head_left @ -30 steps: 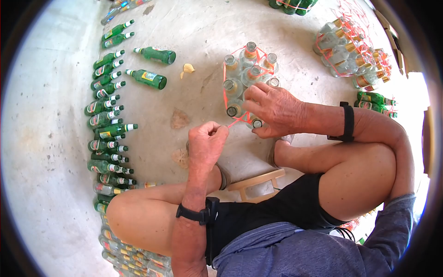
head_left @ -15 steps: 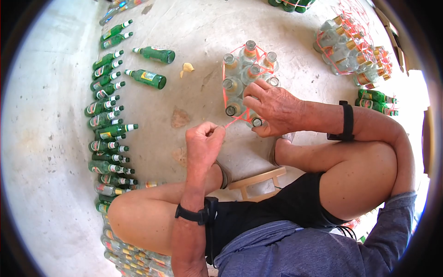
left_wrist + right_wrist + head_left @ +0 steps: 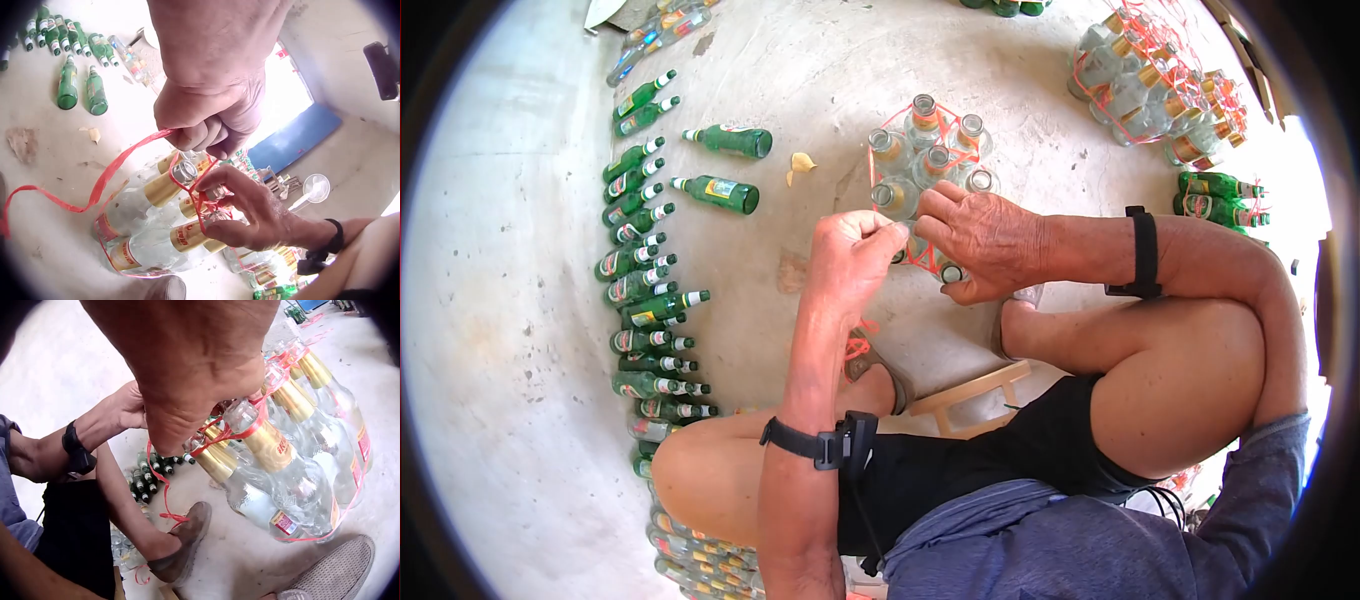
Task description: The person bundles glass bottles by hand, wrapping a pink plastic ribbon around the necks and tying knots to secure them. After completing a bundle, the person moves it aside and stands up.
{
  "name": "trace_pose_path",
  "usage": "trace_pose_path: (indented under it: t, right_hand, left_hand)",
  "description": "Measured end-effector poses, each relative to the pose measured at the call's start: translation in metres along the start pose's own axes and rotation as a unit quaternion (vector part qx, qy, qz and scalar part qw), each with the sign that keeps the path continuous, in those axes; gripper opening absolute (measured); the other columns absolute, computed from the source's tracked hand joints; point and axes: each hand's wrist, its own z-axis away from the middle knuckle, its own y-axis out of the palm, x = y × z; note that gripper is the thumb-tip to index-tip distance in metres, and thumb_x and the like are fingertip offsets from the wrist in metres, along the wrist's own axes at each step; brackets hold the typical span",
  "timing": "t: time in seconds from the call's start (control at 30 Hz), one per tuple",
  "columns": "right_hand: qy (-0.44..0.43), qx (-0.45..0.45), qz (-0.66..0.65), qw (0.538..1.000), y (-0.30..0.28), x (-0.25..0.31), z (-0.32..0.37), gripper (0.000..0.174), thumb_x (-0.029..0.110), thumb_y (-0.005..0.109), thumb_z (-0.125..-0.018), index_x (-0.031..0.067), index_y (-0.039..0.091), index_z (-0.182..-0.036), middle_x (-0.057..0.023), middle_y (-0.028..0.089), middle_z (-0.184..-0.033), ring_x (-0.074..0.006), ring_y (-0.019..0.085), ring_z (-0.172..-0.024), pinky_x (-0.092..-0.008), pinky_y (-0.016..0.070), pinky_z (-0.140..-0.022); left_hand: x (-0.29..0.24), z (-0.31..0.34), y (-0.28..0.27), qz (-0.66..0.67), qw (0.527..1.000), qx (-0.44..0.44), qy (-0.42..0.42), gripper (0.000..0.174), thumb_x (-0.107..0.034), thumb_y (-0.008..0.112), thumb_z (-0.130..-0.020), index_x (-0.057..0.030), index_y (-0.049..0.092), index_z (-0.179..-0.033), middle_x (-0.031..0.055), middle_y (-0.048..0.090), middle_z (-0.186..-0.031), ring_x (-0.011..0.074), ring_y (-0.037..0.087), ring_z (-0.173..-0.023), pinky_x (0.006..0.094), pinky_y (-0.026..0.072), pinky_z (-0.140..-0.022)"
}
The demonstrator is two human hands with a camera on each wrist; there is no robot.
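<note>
A cluster of clear glass bottles (image 3: 895, 197) with gold neck bands stands upright on the floor, bound with red plastic twine (image 3: 249, 432) around the necks and lower bodies. My left hand (image 3: 855, 258) grips the twine above the near-left side of the cluster. From that fist, a loose ribbon of twine (image 3: 111, 170) trails down in the left wrist view. Close to it, my right hand (image 3: 985, 240) curls over the near-right bottle necks, pinching twine strands between thumb and fingers. My right fingertips are partly hidden in the right wrist view.
Green bottles (image 3: 640, 262) lie in a row along the wall, with two more (image 3: 718, 194) farther in. Other bound clear bottles (image 3: 1135, 85) stand at the far right, near bundled green ones (image 3: 1215, 208). A wooden stool (image 3: 970, 398) is between the legs.
My left hand has moved forward and right, from beside the cluster to right by the right hand. The right hand stays at the necks. Red twine now shows near the left foot.
</note>
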Motion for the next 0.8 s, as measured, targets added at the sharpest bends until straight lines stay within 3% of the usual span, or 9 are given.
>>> trace_pose_path:
  t: [0.17,0.27,0.37,0.47,0.57,0.8]
  right_hand:
    - [0.006,0.01,-0.002,1.0,-0.003,0.001,0.0,0.056,0.031,0.082,-0.068,-0.0018,0.055,-0.104,-0.0164,0.051,-0.106,-0.0317,0.057,-0.101,-0.0426,0.0594,-0.069]
    - [0.01,0.017,-0.007,1.0,-0.004,-0.001,0.0,0.058,0.03,0.082,-0.067,-0.0025,0.055,-0.106,-0.0168,0.051,-0.108,-0.0326,0.057,-0.101,-0.0427,0.0592,-0.071]
    - [0.022,0.035,-0.02,0.999,-0.006,0.0,0.0,0.061,0.027,0.082,-0.064,-0.0034,0.053,-0.109,-0.0179,0.051,-0.111,-0.0344,0.056,-0.103,-0.043,0.0585,-0.074]
    - [0.022,0.032,-0.017,0.999,-0.005,0.0,0.0,0.062,0.028,0.082,-0.064,-0.0033,0.053,-0.109,-0.0177,0.051,-0.111,-0.0341,0.056,-0.103,-0.0426,0.0585,-0.074]
    - [0.017,0.023,-0.011,1.0,-0.005,0.0,0.001,0.06,0.029,0.083,-0.065,-0.0029,0.053,-0.107,-0.0171,0.051,-0.109,-0.0329,0.057,-0.102,-0.0418,0.0587,-0.073]
    - [0.008,0.007,-0.014,1.0,-0.005,-0.002,0.003,0.059,0.029,0.083,-0.066,-0.0023,0.053,-0.106,-0.0162,0.051,-0.106,-0.0319,0.056,-0.099,-0.0408,0.0583,-0.072]
  left_hand:
    - [0.017,-0.019,-0.004,0.037,0.999,-0.007,-0.029,0.014,-0.013,0.072,-0.094,-0.0011,0.075,-0.087,-0.0089,0.056,-0.068,-0.0003,0.04,-0.057,0.0234,0.0289,-0.048]
    - [0.023,-0.022,-0.002,-0.005,0.999,-0.041,0.019,0.014,-0.009,0.071,-0.094,-0.0011,0.073,-0.084,-0.0085,0.057,-0.069,0.0003,0.042,-0.058,0.0238,0.0311,-0.049]
    - [0.028,-0.03,0.002,-0.092,0.988,-0.062,0.103,0.018,-0.007,0.068,-0.092,0.0032,0.07,-0.078,0.0015,0.06,-0.06,0.0063,0.052,-0.057,0.0325,0.0416,-0.05]
    - [0.045,-0.036,0.003,-0.156,0.967,-0.088,0.184,0.017,-0.007,0.07,-0.091,0.0023,0.067,-0.078,0.0142,0.063,-0.061,0.0158,0.059,-0.053,0.0369,0.046,-0.053]
    - [0.051,-0.038,0.002,-0.212,0.949,-0.089,0.216,0.014,-0.006,0.072,-0.095,0.0013,0.07,-0.084,0.0023,0.058,-0.061,0.0047,0.048,-0.058,0.0303,0.0402,-0.051]
    - [0.047,-0.036,0.003,-0.222,0.934,-0.1,0.261,0.013,-0.004,0.074,-0.093,0.0008,0.068,-0.083,0.0079,0.06,-0.061,0.0076,0.051,-0.057,0.032,0.0435,-0.052]
